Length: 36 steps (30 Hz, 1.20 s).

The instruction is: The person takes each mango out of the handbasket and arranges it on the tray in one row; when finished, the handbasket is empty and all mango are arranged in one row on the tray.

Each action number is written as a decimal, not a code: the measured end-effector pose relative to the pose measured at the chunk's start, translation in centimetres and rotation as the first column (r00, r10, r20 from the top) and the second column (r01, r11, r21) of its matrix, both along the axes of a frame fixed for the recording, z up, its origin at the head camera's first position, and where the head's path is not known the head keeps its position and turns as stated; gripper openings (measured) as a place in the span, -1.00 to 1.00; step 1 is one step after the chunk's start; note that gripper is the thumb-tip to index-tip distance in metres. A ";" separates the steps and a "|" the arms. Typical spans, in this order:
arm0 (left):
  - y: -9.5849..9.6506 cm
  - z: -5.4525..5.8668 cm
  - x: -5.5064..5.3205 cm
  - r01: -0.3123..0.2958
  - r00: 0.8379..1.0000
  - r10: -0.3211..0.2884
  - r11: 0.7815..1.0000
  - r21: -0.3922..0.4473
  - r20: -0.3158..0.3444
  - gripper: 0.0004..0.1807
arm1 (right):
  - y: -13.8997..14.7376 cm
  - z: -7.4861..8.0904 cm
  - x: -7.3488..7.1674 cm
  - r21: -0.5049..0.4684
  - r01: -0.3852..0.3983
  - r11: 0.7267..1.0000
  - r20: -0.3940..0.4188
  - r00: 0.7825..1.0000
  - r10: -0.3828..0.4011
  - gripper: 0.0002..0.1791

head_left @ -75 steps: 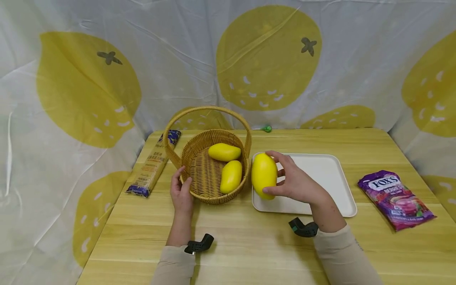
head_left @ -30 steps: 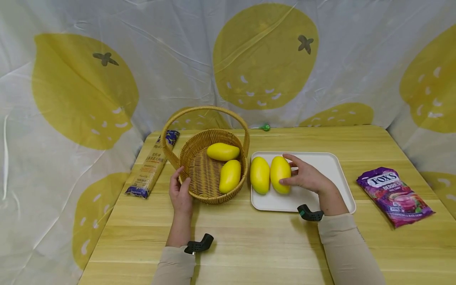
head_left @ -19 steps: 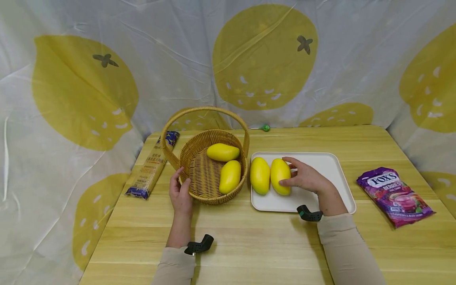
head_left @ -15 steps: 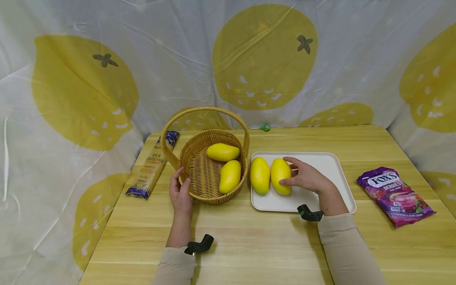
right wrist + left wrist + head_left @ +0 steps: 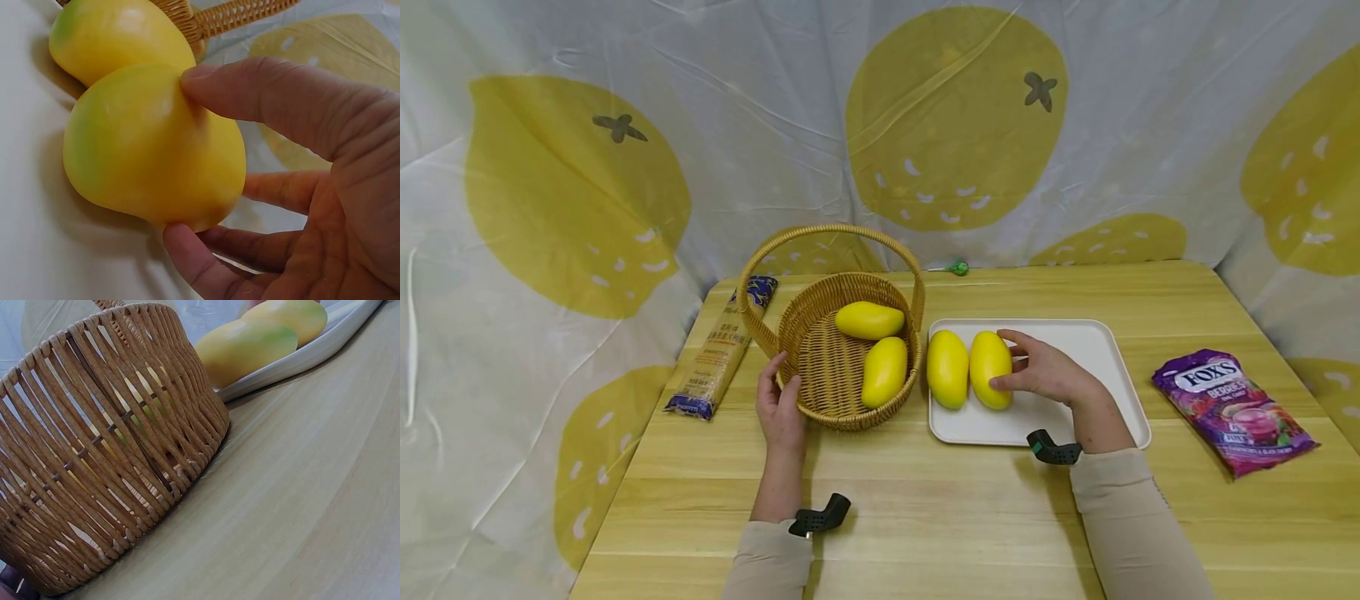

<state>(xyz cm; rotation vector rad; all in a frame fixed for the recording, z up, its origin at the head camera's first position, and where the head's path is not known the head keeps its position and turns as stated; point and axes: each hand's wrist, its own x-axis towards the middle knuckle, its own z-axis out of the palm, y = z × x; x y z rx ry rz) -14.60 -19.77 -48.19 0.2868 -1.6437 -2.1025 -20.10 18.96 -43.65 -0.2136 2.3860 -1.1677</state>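
Observation:
My left hand [image 5: 782,415] holds the near left side of a round wicker basket [image 5: 847,422], thumb at its rim. Inside it lie two yellow mangoes, one mango [image 5: 870,321] at the back and another mango [image 5: 885,372] at the right. On a white tray [image 5: 1090,375], two more sit side by side: a left mango [image 5: 947,370] and a right mango [image 5: 990,369]. My right hand [image 5: 1047,372] grips the right mango between thumb and fingers. In the right wrist view, this gripped mango [image 5: 137,150] shows a green patch, and the thumb presses its upper side.
A spaghetti packet [image 5: 715,358] lies left of the basket. To the tray's right is a purple FOX'S candy bag [image 5: 1232,412]. A small green-headed lollipop [image 5: 958,268] lies at the table's back edge, before a lemon-print curtain [image 5: 760,125]. The basket's tall handle [image 5: 835,227] arches overhead.
Since 2.5 s ago, my right hand has brought its mango right and down onto the tray, revealing the mango beside it. Over the last second both hands stay nearly still.

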 end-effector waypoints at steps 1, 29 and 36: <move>0.0 0.0 0.0 0.000 1.000 0.000 1.000 0.002 -0.001 -0.57 | 0.0 0.0 0.0 0.001 -0.001 1.000 0.001 1.000 0.001 0.10; 0.0 -0.2 0.0 -0.010 1.000 0.010 1.000 0.007 -0.008 -0.55 | 0.1 1.4 0.5 0.032 0.020 0.999 -0.072 0.997 -0.018 0.09; 0.1 -0.1 -0.1 -0.013 1.000 0.013 1.000 0.001 -0.020 -0.55 | -1.3 3.9 2.1 -0.011 -0.002 1.000 -0.216 0.976 -0.001 -0.06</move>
